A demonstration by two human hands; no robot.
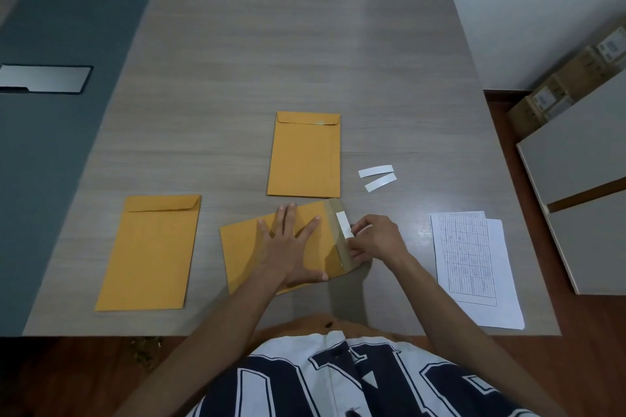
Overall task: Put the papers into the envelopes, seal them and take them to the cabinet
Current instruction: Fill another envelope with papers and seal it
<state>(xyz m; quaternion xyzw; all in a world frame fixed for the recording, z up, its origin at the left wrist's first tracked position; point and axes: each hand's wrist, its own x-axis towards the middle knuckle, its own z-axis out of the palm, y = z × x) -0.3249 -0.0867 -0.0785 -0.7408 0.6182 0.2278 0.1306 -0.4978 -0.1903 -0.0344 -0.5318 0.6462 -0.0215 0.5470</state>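
Observation:
A yellow envelope [247, 247] lies sideways near the table's front edge, its flap open toward the right. My left hand [288, 244] presses flat on it with spread fingers. My right hand [372, 240] pinches a white strip [344, 224] that is partly peeled from the flap's adhesive band. A second envelope [305, 156] lies farther back with its flap folded down. A third envelope [149, 254] lies to the left, flap down too. A stack of printed papers [474, 264] sits at the right.
Two loose white backing strips [377, 177] lie between the far envelope and the papers. The wooden table [288, 44] ends at the right beside grey cabinets [582, 186]. Cardboard boxes [569, 78] stand against the wall. A dark panel with a metal plate [44, 78] borders the left.

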